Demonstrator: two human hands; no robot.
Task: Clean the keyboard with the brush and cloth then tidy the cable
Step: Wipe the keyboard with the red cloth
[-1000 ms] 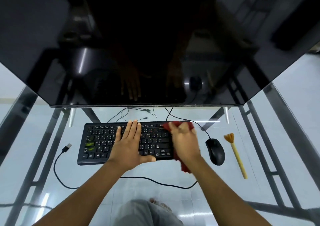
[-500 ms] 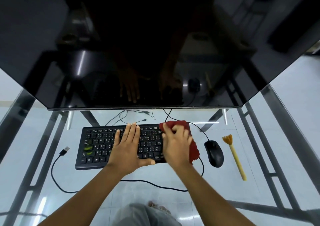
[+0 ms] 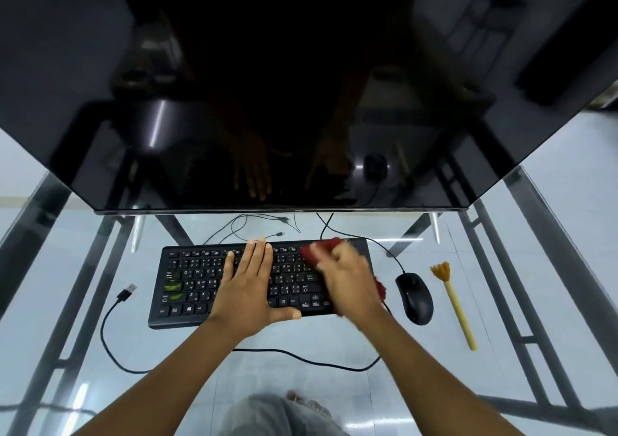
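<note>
Lying left-right: keyboard (image 3: 200, 285) (cloth (image 3: 321, 248) atop)

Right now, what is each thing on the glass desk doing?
Keyboard: flat, being wiped.
Left hand: open, pressing flat on the keys.
Right hand: clutching the red cloth, blurred.
Brush: lying untouched beside the mouse.
Keyboard cable: loose, USB plug unplugged.
Monitor: dark, off.
</note>
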